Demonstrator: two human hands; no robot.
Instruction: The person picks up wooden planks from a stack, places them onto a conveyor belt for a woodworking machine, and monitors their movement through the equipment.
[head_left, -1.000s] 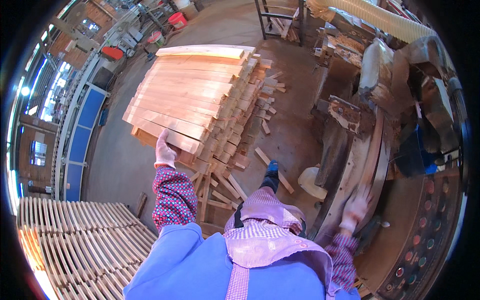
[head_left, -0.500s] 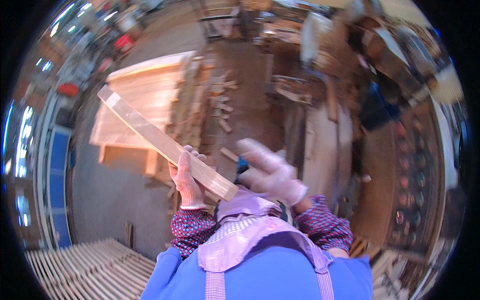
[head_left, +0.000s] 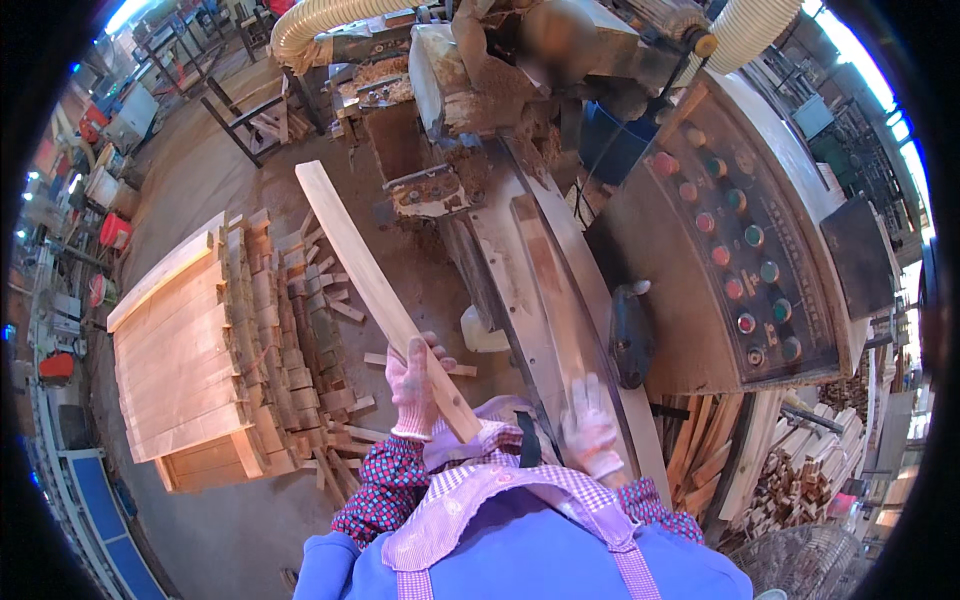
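My left hand (head_left: 412, 385) is wrapped around the near part of a long pale wooden board (head_left: 365, 270), pointing away and leftward. My right hand (head_left: 590, 425), well apart, lies flat toward the near end of the long grey metal machine bed (head_left: 505, 268), by a long brown wooden board (head_left: 545, 260); touching, I can't tell. The bed's left edge lies between both boards. A stack of flat pinkish boards (head_left: 175, 360) sits farther left.
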